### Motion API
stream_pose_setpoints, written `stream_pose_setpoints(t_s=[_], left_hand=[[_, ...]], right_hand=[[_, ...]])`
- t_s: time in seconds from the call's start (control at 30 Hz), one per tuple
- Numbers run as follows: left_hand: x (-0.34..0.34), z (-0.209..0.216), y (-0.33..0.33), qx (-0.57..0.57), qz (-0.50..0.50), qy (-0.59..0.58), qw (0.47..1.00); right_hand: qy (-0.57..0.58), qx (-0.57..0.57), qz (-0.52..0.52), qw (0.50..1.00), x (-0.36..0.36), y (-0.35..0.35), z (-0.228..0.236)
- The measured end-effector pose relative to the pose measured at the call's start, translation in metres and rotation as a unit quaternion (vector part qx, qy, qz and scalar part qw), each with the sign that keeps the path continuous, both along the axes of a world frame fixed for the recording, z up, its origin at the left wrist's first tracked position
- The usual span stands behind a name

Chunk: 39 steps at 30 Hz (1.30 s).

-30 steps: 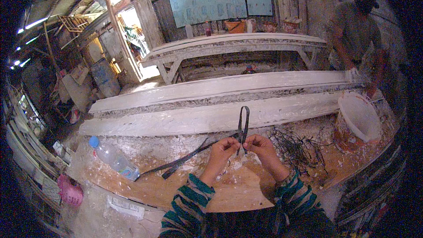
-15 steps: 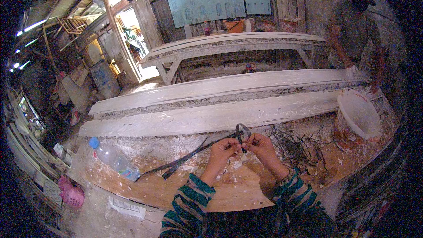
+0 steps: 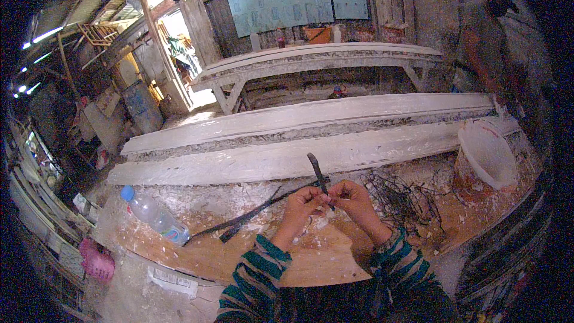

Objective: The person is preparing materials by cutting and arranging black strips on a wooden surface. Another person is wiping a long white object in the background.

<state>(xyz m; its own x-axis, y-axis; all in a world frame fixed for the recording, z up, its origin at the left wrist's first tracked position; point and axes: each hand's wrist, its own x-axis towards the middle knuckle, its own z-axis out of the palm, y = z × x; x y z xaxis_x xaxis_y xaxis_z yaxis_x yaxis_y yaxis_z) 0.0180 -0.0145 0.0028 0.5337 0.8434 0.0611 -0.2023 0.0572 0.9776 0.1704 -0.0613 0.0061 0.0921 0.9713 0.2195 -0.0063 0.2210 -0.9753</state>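
A short black strip (image 3: pixel 317 170), like rubber or strapping, is pinched between the fingertips of both my hands. One end of it sticks up above my fingers, leaning slightly left. My left hand (image 3: pixel 302 206) is closed on it from one side, and my right hand (image 3: pixel 353 202) grips it beside the left fingertips. Longer black strips (image 3: pixel 248 216) lie on the wooden work surface (image 3: pixel 317 263), left of my left hand. A loose tangle of thin black strands (image 3: pixel 406 200) rests to the right of my right hand.
A clear plastic bottle (image 3: pixel 156 216) with a blue cap lies at the left. At the right stands a white-rimmed bucket (image 3: pixel 487 155). Two long white-coated boards (image 3: pixel 269 160) span the far side, a bench (image 3: pixel 323 55) behind them. Another person (image 3: pixel 487 42) stands at far right.
The black strip was bent into a loop above my fingers; now one end stands up nearly straight. My hands stay almost in place. The other person has shifted farther right.
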Motion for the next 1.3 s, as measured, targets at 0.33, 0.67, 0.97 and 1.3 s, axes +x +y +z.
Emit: stream_pose_setpoints(t_s=[0.33, 0.67, 0.97, 1.3], left_hand=[[-0.001, -0.005, 0.003, -0.030, -0.007, 0.005, 1.000], [-0.001, -0.001, 0.002, -0.016, -0.011, 0.005, 1.000], [-0.003, -0.002, 0.001, 0.037, -0.152, 0.082, 0.984], [0.000, -0.003, -0.009, 0.021, -0.230, 0.075, 0.970]], right_hand=[[-0.019, 0.026, 0.026, 0.999, 0.001, 0.000, -0.001], [-0.013, 0.047, 0.048, 0.998, 0.001, 0.001, -0.001], [-0.125, 0.110, -0.037, 0.985, 0.005, -0.009, 0.018], [-0.189, 0.173, -0.150, 0.955, 0.034, 0.013, 0.001]])
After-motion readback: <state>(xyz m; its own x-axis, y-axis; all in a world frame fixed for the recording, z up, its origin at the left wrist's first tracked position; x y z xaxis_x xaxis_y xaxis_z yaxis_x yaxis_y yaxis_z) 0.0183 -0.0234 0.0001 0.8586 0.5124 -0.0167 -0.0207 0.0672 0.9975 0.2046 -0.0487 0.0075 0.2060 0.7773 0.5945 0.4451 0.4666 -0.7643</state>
